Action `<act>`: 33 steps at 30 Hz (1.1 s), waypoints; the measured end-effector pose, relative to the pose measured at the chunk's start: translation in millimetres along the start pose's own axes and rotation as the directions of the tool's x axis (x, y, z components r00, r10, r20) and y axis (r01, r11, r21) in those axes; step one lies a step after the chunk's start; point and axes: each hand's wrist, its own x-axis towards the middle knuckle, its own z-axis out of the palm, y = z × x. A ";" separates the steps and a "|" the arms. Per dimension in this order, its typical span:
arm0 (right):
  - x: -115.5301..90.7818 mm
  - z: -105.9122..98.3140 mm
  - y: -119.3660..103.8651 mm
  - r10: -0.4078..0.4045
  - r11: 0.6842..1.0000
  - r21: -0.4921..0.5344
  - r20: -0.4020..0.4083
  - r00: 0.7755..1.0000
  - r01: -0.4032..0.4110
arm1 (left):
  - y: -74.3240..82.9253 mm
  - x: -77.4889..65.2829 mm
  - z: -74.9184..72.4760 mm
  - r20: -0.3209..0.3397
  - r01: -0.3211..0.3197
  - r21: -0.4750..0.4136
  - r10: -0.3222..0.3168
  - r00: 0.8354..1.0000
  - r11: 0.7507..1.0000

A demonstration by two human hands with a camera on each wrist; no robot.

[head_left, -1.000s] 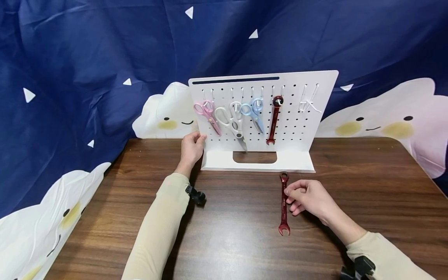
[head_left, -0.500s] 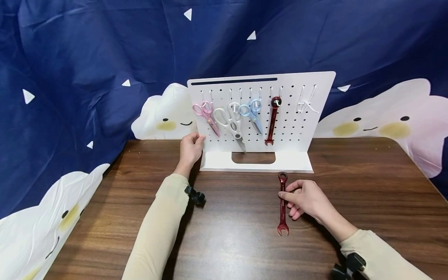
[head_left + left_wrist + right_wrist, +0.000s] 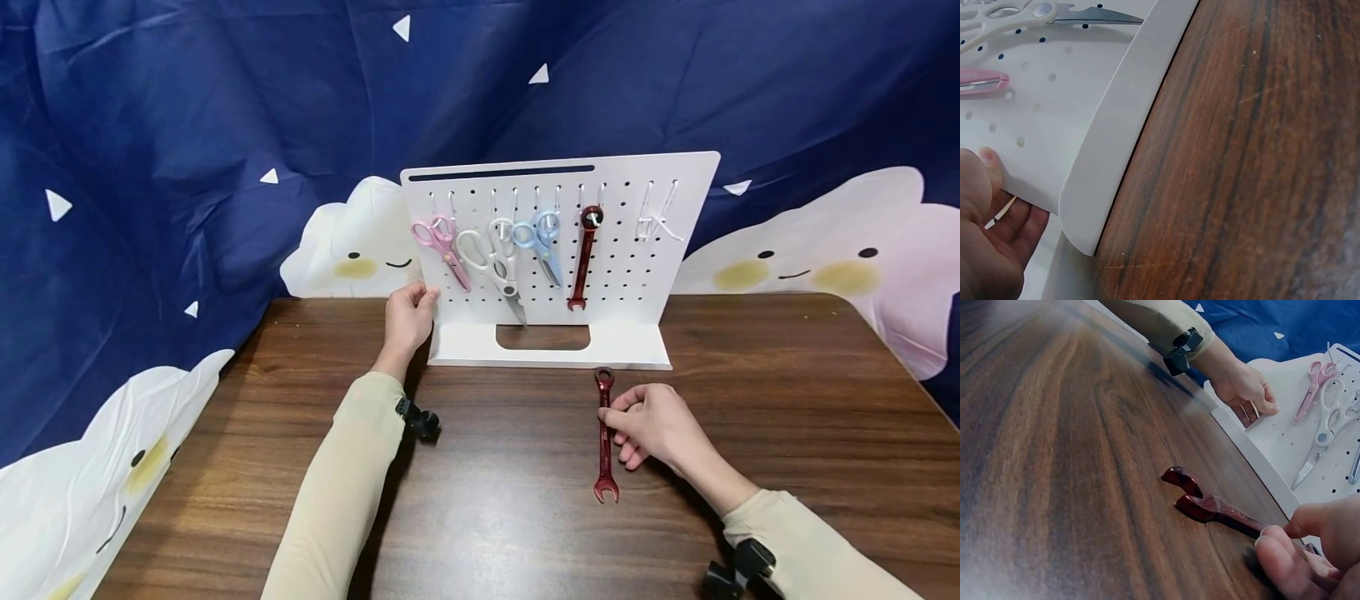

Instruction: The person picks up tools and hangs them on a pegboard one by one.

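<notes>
My left hand (image 3: 409,321) grips the left edge of a white pegboard stand (image 3: 465,342); in the left wrist view the thumb is on the front face and the fingers are behind. Just in front of the stand, my right hand (image 3: 660,429) pinches a dark red combination wrench (image 3: 605,450) near its middle, its ring end toward the board. The wrench's open jaw end shows in the right wrist view, close over the wood. On the board hang pink scissors (image 3: 442,247), white kitchen scissors (image 3: 498,265), light blue scissors (image 3: 543,247) and another red wrench (image 3: 583,262).
At the board's right side sit white hooks (image 3: 656,225) with nothing hung on them. The stand is on a brown wooden table (image 3: 487,475). A dark blue cloth (image 3: 225,100) with white clouds hangs behind. Black cameras (image 3: 420,419) are strapped to both wrists.
My right hand has moved slightly left and its thumb has come over the wrench, taking hold of it. My left hand stays on the board's edge.
</notes>
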 end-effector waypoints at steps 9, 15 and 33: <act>-1.3 3.8 -2.5 -0.023 0.993 -0.113 -0.044 0.999 0.018 | -2.2 0.9 1.8 -0.002 -0.004 -0.009 0.004 1.000 1.000; -3.7 4.0 -1.5 -0.054 0.989 -0.143 -0.064 0.997 0.044 | -1.2 0.2 2.0 -0.008 0.001 -0.018 -0.002 1.000 1.000; -1.4 -2.4 8.5 -0.070 0.997 -0.040 0.000 0.998 0.070 | -0.5 -1.0 0.6 -0.001 -0.012 -0.007 0.012 1.000 1.000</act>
